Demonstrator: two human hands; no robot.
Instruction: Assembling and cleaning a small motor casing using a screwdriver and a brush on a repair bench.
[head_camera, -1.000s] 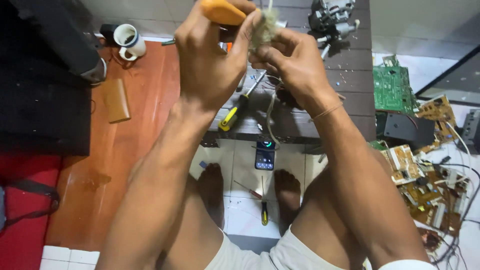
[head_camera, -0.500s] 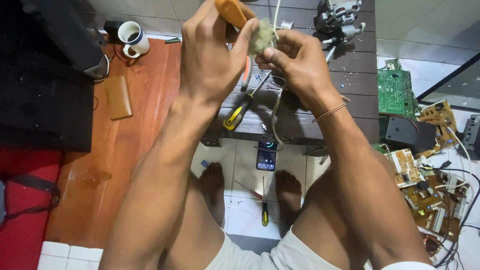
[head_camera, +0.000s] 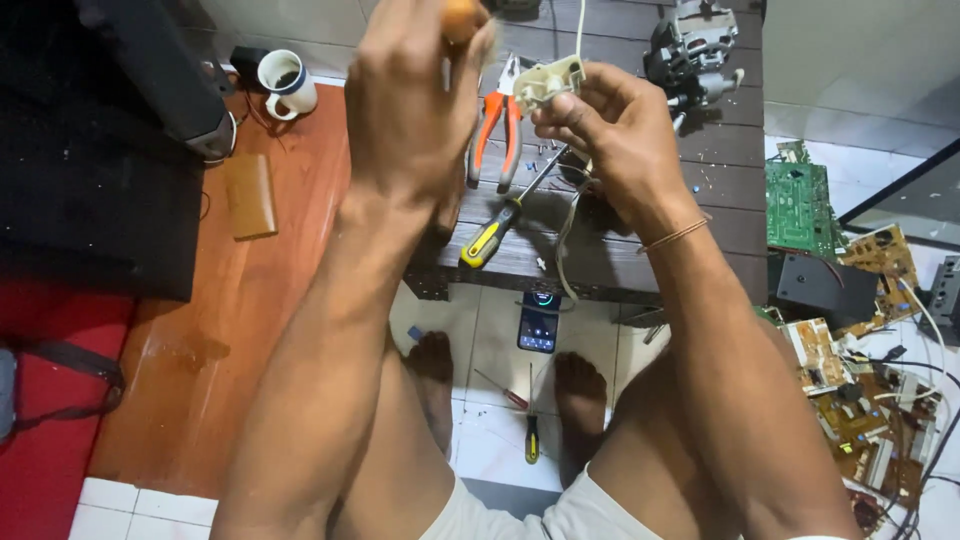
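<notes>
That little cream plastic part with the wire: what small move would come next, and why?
Probably steadying the cream part and easing the tool tip onto it. The left hand grips an orange-handled tool right beside the part, which the right hand pinches above the dark table.

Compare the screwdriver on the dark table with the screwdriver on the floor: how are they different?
The table screwdriver has a thick yellow and black handle and lies diagonally; the floor screwdriver looks slimmer and lies nearly vertical in the view. The table screwdriver rests on the dark wooden table below the orange pliers; the floor screwdriver lies on white tiles between the person's feet. Neither hand touches them.
</notes>
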